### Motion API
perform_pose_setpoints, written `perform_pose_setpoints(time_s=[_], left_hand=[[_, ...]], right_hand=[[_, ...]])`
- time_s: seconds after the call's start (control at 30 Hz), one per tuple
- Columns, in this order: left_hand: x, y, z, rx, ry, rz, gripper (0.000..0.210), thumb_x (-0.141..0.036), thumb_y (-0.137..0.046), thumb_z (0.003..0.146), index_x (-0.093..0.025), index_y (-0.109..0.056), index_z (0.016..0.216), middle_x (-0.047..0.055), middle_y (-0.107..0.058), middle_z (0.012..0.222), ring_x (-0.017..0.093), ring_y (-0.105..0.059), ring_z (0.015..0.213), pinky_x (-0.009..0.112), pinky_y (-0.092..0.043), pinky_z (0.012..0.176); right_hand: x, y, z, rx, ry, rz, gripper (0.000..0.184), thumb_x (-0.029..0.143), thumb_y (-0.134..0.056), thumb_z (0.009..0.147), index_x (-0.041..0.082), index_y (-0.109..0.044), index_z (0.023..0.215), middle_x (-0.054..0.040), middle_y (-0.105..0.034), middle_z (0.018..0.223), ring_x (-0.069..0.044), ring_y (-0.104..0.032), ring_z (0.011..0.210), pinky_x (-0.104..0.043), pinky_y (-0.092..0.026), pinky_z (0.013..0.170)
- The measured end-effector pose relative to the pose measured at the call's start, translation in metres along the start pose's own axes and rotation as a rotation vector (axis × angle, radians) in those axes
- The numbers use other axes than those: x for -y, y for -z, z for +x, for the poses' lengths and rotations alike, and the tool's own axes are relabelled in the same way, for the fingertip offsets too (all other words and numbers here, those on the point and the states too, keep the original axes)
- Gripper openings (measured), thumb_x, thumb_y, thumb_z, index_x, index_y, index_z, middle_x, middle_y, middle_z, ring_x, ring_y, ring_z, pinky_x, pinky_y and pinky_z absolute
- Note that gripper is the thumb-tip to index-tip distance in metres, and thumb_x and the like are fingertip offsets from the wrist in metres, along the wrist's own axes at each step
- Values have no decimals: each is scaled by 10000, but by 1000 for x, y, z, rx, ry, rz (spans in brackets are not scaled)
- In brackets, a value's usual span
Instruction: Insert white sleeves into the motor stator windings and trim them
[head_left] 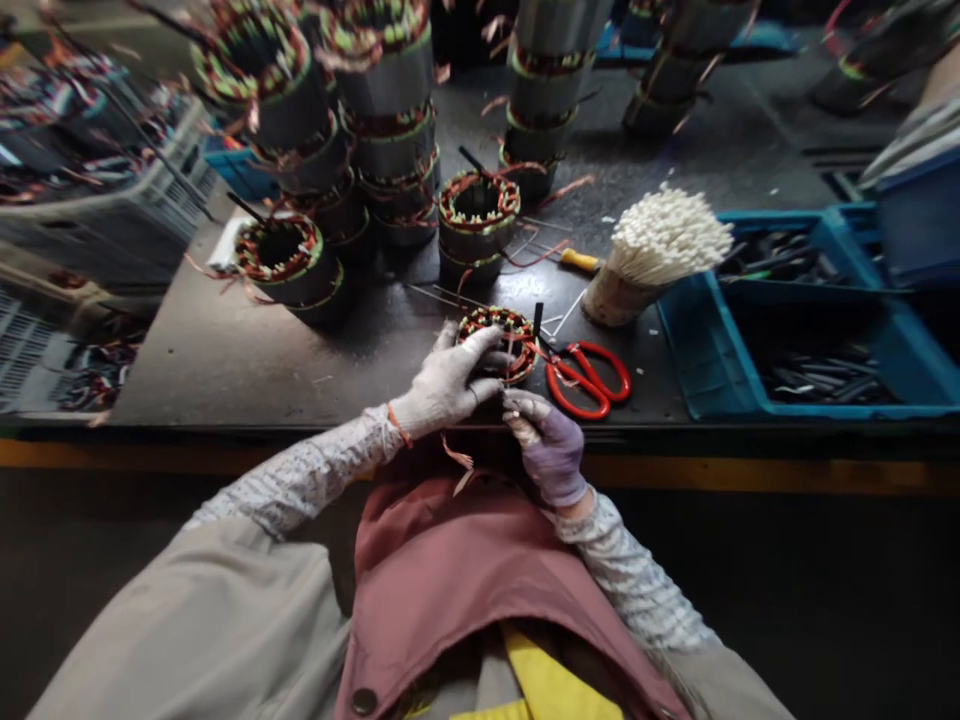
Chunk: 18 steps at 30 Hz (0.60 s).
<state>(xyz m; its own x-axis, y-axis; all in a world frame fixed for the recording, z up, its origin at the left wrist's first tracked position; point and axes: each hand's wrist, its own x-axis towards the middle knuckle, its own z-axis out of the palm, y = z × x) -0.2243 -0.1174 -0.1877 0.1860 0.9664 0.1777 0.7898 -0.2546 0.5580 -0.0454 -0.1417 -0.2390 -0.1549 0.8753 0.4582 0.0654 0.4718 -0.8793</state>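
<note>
A motor stator [529, 372] with copper windings and pale green insulation sits near the table's front edge. My left hand [448, 382], in a white glove, grips its near left side, fingers across the top and thumb toward the front. At its near side my right hand [551, 448], in a purple and white glove, pinches a thin wire that runs down from the windings; the fingertips partly hide it. Just right of the stator lie red-handled scissors [589, 380], handles toward me. A black sleeve [538, 318] stands up at the stator's right edge.
Two stators [289, 262] [478, 225] stand behind, before tall stacks of stators [397, 140]. A bundle of white sticks [667, 240] fills a cup, beside a yellow-handled tool [579, 260]. Blue bins [832, 405] hold dark pieces at right. A grey crate [112, 215] stands left.
</note>
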Motion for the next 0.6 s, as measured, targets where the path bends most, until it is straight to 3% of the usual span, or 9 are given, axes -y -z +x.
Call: perform_pose_setpoints(time_s=[0.07, 0.17, 0.27, 0.43, 0.6], left_hand=[[0, -9, -4, -127, 39, -79, 524, -250, -621, 830, -202, -488, 1335, 34, -701, 1123, 188, -611, 1132, 380, -346, 1128], [3, -19, -5, -227, -106, -86, 236, -294, -572, 886, -247, -657, 1101, 13, -733, 1042, 160, -669, 1019, 440, -233, 1176], [6, -21, -1, -234, -241, -45, 191, -317, -522, 921, -281, -709, 936, -9, -756, 935, 160, -689, 975, 479, -220, 1160], [9, -19, 2, -194, -299, -23, 205, -277, -499, 922, -282, -702, 945, -11, -756, 954, 165, -679, 1019, 485, -231, 1145], [9, -20, 1, -204, -299, -17, 208, -274, -493, 927, -282, -700, 949, -9, -758, 942, 161, -685, 995, 479, -243, 1144]], right_hand=[[2, -2, 3, -46, 45, -97, 146, 162, -639, 815, 244, -700, 920, -34, -715, 977, -155, -686, 883, -295, -581, 795], [16, 4, 5, -34, 44, -210, 102, 177, -646, 818, 238, -698, 882, -25, -696, 882, -139, -673, 794, -269, -571, 733], [27, 8, 15, 56, 28, -303, 65, 202, -642, 824, 231, -694, 849, -22, -697, 813, -138, -663, 740, -261, -555, 704], [22, 6, 39, 131, -74, -415, 85, 245, -627, 802, 212, -678, 743, -40, -697, 729, -171, -648, 680, -285, -525, 653], [26, 8, 43, 195, -107, -376, 101, 240, -623, 806, 198, -676, 731, -25, -689, 699, -147, -634, 639, -253, -501, 631]])
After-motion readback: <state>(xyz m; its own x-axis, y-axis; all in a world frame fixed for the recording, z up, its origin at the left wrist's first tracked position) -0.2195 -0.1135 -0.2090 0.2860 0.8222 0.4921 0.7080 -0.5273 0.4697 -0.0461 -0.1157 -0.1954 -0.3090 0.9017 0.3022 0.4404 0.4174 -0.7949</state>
